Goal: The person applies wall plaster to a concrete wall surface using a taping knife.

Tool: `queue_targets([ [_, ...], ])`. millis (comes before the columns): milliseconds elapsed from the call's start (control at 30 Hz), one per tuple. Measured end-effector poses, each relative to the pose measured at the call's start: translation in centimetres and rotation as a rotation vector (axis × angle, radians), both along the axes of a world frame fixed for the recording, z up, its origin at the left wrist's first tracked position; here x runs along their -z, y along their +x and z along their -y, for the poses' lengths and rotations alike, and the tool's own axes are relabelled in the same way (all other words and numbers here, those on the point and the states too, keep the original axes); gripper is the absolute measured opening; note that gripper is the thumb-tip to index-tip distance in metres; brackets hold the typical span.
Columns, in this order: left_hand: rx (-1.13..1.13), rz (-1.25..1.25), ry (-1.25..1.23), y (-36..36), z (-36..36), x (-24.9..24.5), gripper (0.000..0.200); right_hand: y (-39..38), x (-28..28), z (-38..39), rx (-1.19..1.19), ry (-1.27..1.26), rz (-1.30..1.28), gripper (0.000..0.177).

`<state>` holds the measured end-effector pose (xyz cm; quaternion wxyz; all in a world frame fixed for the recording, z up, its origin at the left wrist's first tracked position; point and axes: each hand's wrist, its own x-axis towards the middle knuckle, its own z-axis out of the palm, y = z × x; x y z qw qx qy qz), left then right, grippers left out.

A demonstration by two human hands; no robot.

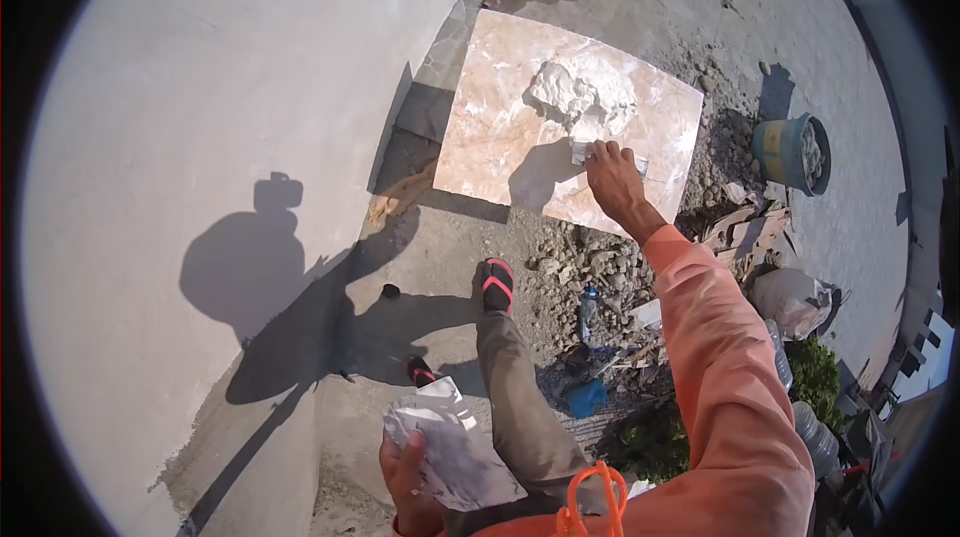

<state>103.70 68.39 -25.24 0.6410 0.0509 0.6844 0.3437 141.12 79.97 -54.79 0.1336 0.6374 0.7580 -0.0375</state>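
My right hand (615,180) is closed around a flat scraper (582,152), its blade partly hidden under the fingers. It reaches over a beige marbled board (485,127), just below a heap of white plaster (585,95). Smears of white cover parts of the board. Low in the view, my left hand (408,477) grips a flat, pale plate (455,447) smeared with white, the thumb lying on its upper face.
A pale wall (200,67) rises on the left. Rubble (600,272) lies below the board, with a blue bottle (589,305) in it. At the right are a bucket (788,154) and a white sack (790,299). My sandalled foot (497,285) is near the rubble.
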Motion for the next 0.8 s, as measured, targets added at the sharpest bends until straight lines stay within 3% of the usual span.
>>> queue_targets([
  [67, 0.002, -0.025, -0.013, 0.3, -0.3, -0.2, 0.041, 0.3, -0.5, -1.1, 0.083, 0.275, 0.045, 0.029],
  [233, 0.011, -0.023, 0.004, -0.2, -0.3, -0.3, 0.041, 0.2, 1.6, -1.1, 0.028, -0.163, 0.077, 0.034],
  [333, -0.014, -0.023, -0.002, -0.4, -0.2, -0.4, 0.041, -0.3, -1.3, -1.1, 0.078, -0.096, 0.012, 0.034],
  [367, -0.022, -0.027, 0.001, -0.5, -0.1, -0.3, 0.041, -0.8, -2.1, -1.4, 0.095, 0.032, 0.03, 0.024],
  [467, -0.018, -0.017, -0.01, -0.5, 0.0, -0.6, 0.041, -2.3, -0.6, -2.1, 0.017, 0.205, 0.117, 0.024],
  [533, -0.029, -0.005, -0.01, -0.3, -0.1, -0.5, 0.041, -2.9, 2.5, -1.0, -0.09, 0.004, 0.137, 0.027],
  [600, -0.026, -0.011, -0.001, -0.8, -0.4, -0.8, 0.041, -3.3, 2.9, -0.7, -0.046, -0.081, 0.08, 0.024],
  [700, -0.028, -0.029, -0.003, -0.8, -0.6, -1.5, 0.042, -3.6, -1.1, -1.5, 0.013, -0.004, 0.038, 0.022],
  [733, -0.042, -0.051, -0.006, -0.6, -0.7, -1.4, 0.042, -3.1, -1.3, -2.0, 0.038, 0.144, 0.056, 0.022],
  [800, -0.049, -0.06, -0.015, -0.5, -0.7, -1.2, 0.042, -2.1, 0.8, -2.5, 0.065, 0.102, 0.134, 0.024],
])
